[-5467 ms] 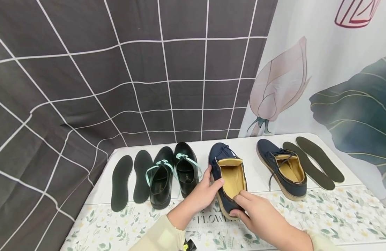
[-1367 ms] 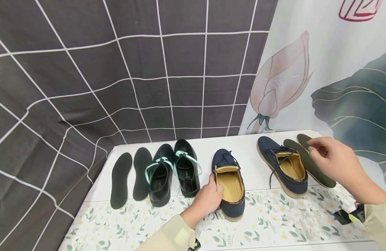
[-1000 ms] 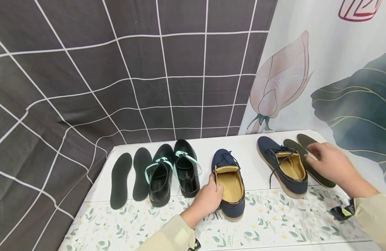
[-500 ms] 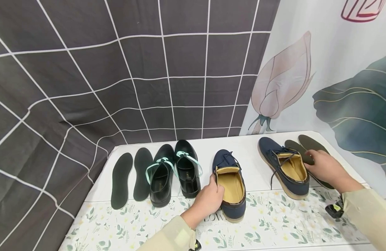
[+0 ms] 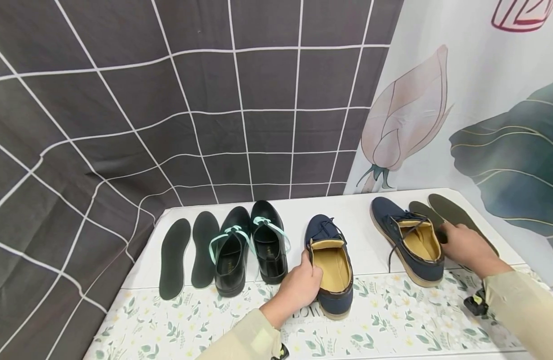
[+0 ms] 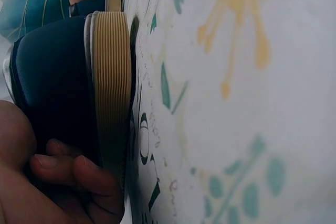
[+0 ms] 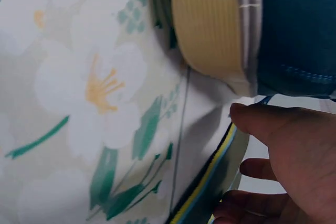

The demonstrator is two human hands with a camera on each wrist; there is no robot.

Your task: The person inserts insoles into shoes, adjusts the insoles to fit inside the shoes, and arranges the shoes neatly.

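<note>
In the head view my left hand [image 5: 302,281] grips the left side of a navy lace-up shoe [image 5: 328,295] with a tan lining. Its fingers also press that shoe in the left wrist view. My right hand [image 5: 467,246] is beside the other navy shoe [image 5: 427,267], thumb and fingers about the nearer of two dark olive insoles [image 5: 424,211]. In the right wrist view the insole [image 7: 231,153] shows a yellow-and-blue layered edge between thumb and fingers. My right hand covers much of it in the head view. The farther insole [image 5: 456,212] lies flat.
Two black shoes [image 5: 231,282] with mint laces stand left of my left hand. Beyond them lie two black insoles [image 5: 174,260]. The white tabletop [image 5: 294,215] has a floral mat [image 5: 380,325] along its front. A dark grid-pattern cloth [image 5: 267,130] hangs behind.
My right hand has left the held shoe, reached right to the olive insoles, and come down on the nearer one, drawing it slightly toward the right-hand shoe. My left hand stays on its shoe.
</note>
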